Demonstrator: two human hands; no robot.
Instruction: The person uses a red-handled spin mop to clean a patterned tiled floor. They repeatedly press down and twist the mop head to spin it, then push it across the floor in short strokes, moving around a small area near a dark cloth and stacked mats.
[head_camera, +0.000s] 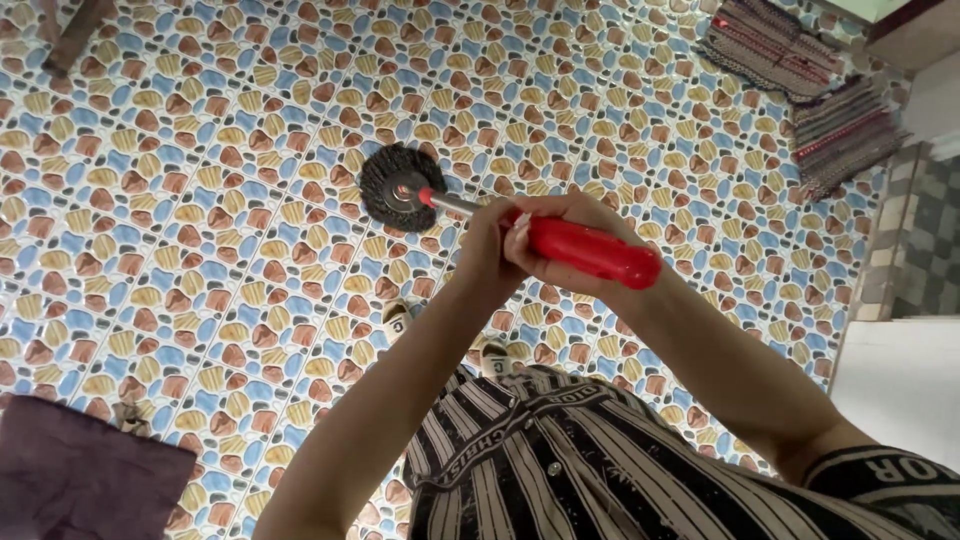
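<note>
Both hands grip the mop's red handle (592, 251) at frame centre: left hand (487, 248) closed near the metal shaft, right hand (568, 215) closed over the handle. The dark round mop head (400, 187) rests on the tiled floor (200, 200). Striped mats (800, 80) lie upper right.

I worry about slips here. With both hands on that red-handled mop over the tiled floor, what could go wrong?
1. Both hands, left hand and right hand, bunch near one end of the red handle, so the round dark mop head may wobble.
2. The feet in sandals stand close behind the head; a wet patterned tile floor could be slippery.
</note>
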